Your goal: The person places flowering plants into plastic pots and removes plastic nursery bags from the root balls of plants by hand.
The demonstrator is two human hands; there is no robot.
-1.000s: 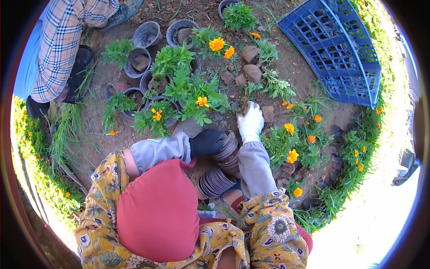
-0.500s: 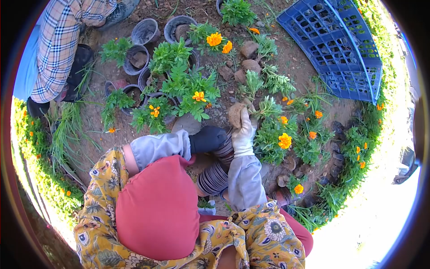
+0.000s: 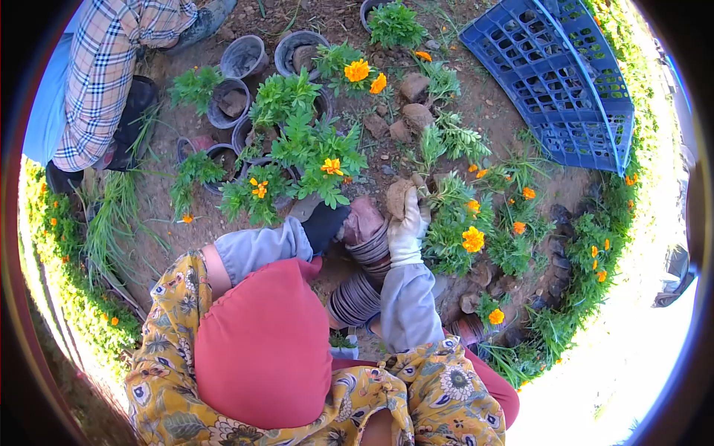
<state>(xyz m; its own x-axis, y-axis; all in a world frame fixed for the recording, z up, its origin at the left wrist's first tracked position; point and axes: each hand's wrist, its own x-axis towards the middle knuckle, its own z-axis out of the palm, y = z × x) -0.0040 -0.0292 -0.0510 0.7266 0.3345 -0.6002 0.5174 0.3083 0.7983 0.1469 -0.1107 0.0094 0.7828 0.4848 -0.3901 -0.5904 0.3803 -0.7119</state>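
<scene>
My left hand [image 3: 326,225], in a dark glove, is at the mouth of a pinkish plastic pot or bag [image 3: 361,221] at the top of a stack of nested pots [image 3: 370,249]. Its fingertips are hidden. In a white glove, my right hand [image 3: 407,227] is closed on a brown root ball [image 3: 399,198], just right of that stack. Beside this hand stand marigold plants with orange flowers [image 3: 473,239]. A second stack of nested pots [image 3: 355,299] lies below the first. Potted marigolds [image 3: 309,145] stand above my left hand.
A blue plastic crate [image 3: 554,85] is tilted at the upper right. Another person in a plaid sleeve [image 3: 97,82] is at the upper left. Round grey pots [image 3: 244,57] and loose root balls [image 3: 418,117] lie on the soil. Green plants line both sides.
My right hand has lifted a root ball and drawn it back slightly beside the stack. My left hand has shifted left, and the pinkish pot or bag at the stack's top now shows.
</scene>
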